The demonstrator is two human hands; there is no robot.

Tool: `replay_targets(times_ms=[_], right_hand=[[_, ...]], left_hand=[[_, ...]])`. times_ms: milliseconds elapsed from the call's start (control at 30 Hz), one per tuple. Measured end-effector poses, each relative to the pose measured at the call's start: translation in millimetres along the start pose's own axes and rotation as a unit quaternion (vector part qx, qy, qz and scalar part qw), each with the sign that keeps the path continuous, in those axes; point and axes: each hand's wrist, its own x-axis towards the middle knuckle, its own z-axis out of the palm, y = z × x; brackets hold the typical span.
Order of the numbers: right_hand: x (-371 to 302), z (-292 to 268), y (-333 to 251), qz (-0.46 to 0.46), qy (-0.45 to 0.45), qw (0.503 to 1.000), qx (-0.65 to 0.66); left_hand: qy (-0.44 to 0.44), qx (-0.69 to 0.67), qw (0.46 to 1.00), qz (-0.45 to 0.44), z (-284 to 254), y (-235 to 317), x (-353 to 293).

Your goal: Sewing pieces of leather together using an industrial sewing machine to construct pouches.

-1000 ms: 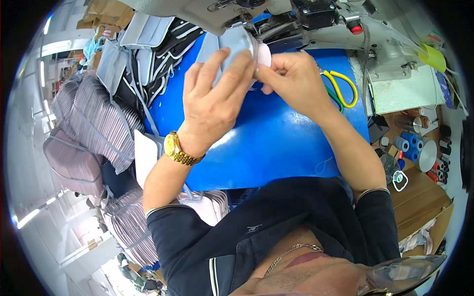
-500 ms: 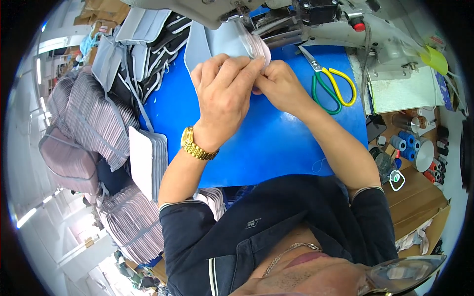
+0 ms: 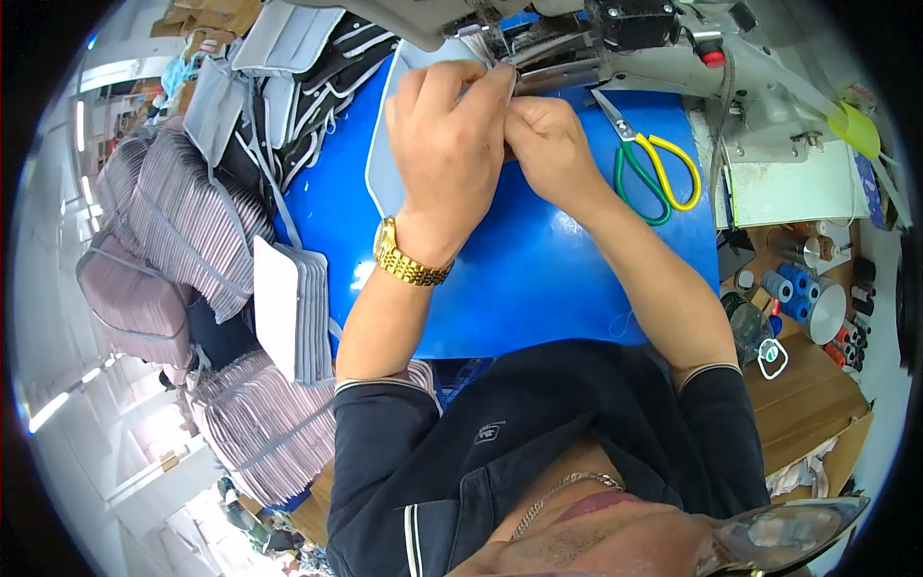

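Observation:
Under the head of a sewing machine point(image 3: 423, 21), a light grey fabric panel point(image 3: 379, 173) lies on the blue tabletop point(image 3: 548, 288). My left hand point(image 3: 452, 144) rests over the panel with its fingers curled and pinching at its far edge, close to the machine's metal guide point(image 3: 558, 72). A gold watch point(image 3: 409, 260) circles my left wrist. Beside it, my right hand point(image 3: 553, 154) is closed, thumb and fingers pressed together against the left fingertips. What the right fingers hold is hidden. Both hands cover most of the panel's right side.
Scissors point(image 3: 659, 178) with green and yellow handles lie right of my right hand. Black and grey pieces point(image 3: 308, 106) are heaped at the left, above tied fabric stacks point(image 3: 173, 212) and a white-topped stack point(image 3: 277, 308). Thread spools point(image 3: 793, 284) and a cardboard box point(image 3: 808, 385) stand at the right.
The panel has moved farther under the machine head, and its pinkish layered edge is now hidden. My left hand has followed, farther away and slightly right; the right hand has shifted slightly away.

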Motion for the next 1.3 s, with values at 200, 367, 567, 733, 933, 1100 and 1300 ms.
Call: replay_targets(times_ms=[200, 367, 567, 733, 933, 1100, 1300], right_hand=[[0, -15, -10, 0.004, -0.035, 0.999, -0.017], [7, -31, -57, 0.055, -0.092, 0.985, -0.134], [1, -37, -50, 0.009, -0.052, 0.983, -0.174], [3, -34, -59, -0.022, -0.016, 0.978, -0.207], [-9, -41, -54, -0.028, -0.024, 0.985, -0.167], [-18, -41, -61, 0.024, -0.085, 0.994, -0.068], [-16, -42, -53, 0.020, -0.097, 0.995, -0.018]], left_hand=[[-0.040, -0.021, 0.998, -0.054, -8, 14, 14], [-0.085, -0.093, 0.984, -0.125, -25, 18, 21], [-0.051, -0.131, 0.976, -0.163, -18, 18, 1], [-0.025, -0.177, 0.958, -0.224, -21, 27, 1], [-0.110, -0.201, 0.970, -0.077, -77, 70, -53], [-0.194, -0.150, 0.969, -0.022, -95, 116, -89], [-0.113, -0.161, 0.979, -0.062, -109, 118, -72]])
